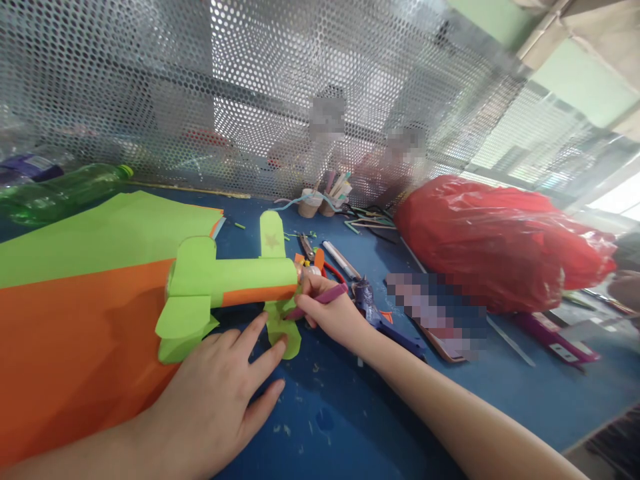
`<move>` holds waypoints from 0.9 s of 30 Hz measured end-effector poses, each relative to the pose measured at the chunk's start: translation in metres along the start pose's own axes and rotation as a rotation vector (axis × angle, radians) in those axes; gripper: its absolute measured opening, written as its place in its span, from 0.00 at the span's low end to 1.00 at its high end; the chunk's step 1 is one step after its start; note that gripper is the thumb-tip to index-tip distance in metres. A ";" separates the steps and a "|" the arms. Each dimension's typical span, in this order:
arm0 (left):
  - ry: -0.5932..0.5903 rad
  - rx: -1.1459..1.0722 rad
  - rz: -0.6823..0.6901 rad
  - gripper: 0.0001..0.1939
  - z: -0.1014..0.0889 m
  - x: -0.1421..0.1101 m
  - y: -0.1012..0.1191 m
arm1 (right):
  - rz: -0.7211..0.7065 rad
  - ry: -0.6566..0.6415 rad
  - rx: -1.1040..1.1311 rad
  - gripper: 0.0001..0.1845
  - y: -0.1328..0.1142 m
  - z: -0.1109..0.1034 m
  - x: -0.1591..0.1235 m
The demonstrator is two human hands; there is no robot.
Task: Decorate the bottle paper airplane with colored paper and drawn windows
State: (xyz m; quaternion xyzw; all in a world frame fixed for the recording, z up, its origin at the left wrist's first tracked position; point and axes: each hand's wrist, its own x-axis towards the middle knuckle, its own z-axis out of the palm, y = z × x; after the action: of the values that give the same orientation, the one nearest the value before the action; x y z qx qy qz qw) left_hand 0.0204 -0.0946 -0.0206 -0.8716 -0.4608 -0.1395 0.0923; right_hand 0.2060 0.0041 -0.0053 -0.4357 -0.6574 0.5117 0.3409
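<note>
A model plane of light green sheet (pixel 250 273), with an orange strip along its tube-shaped body, lies on the blue table. One wing with a drawn star (pixel 271 241) points away from me; the near wing (pixel 285 337) points toward me. My right hand (pixel 327 307) grips a magenta pen (pixel 323 297), its tip down on the near wing. My left hand (pixel 225 380) is spread flat, its fingertips resting on that wing's edge and beside the body. Green tail flaps (pixel 187 313) stand at the plane's left end.
Orange sheet (pixel 85 347) and green sheet (pixel 110 233) lie on the left, near a green bottle (pixel 70 190). Pliers (pixel 307 248), a glue gun (pixel 373 310), a phone (pixel 435 320) and a red plastic bag (pixel 500 247) are rightward. Perforated metal (pixel 250 87) stands behind.
</note>
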 end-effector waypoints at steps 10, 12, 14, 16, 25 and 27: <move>-0.009 -0.011 -0.011 0.19 0.001 -0.001 0.001 | -0.004 0.016 -0.023 0.10 0.000 0.000 0.000; -0.006 -0.008 -0.014 0.19 0.001 -0.001 0.001 | -0.002 0.022 -0.031 0.10 -0.001 -0.001 0.001; 0.003 -0.003 -0.011 0.19 0.001 0.000 0.001 | 0.000 0.020 -0.036 0.10 -0.001 -0.001 0.001; 0.014 0.000 0.001 0.19 0.001 0.000 0.000 | 0.006 0.016 -0.039 0.09 -0.002 -0.001 0.001; 0.023 -0.003 0.004 0.19 0.001 0.000 0.001 | 0.008 0.014 -0.038 0.10 -0.002 -0.002 0.001; 0.025 -0.001 0.009 0.19 0.001 0.000 0.001 | 0.006 0.015 -0.037 0.10 -0.002 -0.002 0.001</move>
State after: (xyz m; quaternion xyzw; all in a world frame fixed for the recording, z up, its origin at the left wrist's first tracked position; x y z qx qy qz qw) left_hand 0.0211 -0.0951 -0.0219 -0.8719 -0.4557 -0.1500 0.0982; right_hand 0.2067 0.0058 -0.0028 -0.4477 -0.6629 0.4972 0.3359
